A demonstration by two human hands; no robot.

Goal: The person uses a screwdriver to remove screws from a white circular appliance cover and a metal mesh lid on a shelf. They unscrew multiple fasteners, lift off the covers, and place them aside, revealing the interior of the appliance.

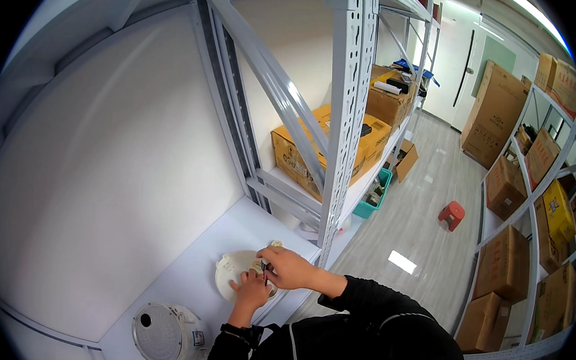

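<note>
- Mostly, the left hand [252,291] and the right hand [288,268] were close together over a white round plate [225,278].
- The plate lay on a pale shelf [197,265], just in front of the person, near a plain white wall [110,169].
- The left hand was on the near side of the plate, with its thumb out to the side. I cannot tell if its grip was holding something.
- The right hand came in from the right, and its fingers were bent down. Its grip looked narrow, but I cannot tell what was in it.
- A small pale part [256,266] showed on the plate, right beside the fingers.
- One more little pale thing [276,244] was just past the right hand.
- A big white drum [166,337] with a round black spot on top stood on the shelf, to the left of the plate and closer to the person.
- A dark band [245,334] went around the left wrist, and both sleeves were black.
- Past a tall grey post [348,118], a yellow box [296,157] sat on another shelf.
- A red stool [453,215] stood on the shiny floor [427,165].
</note>
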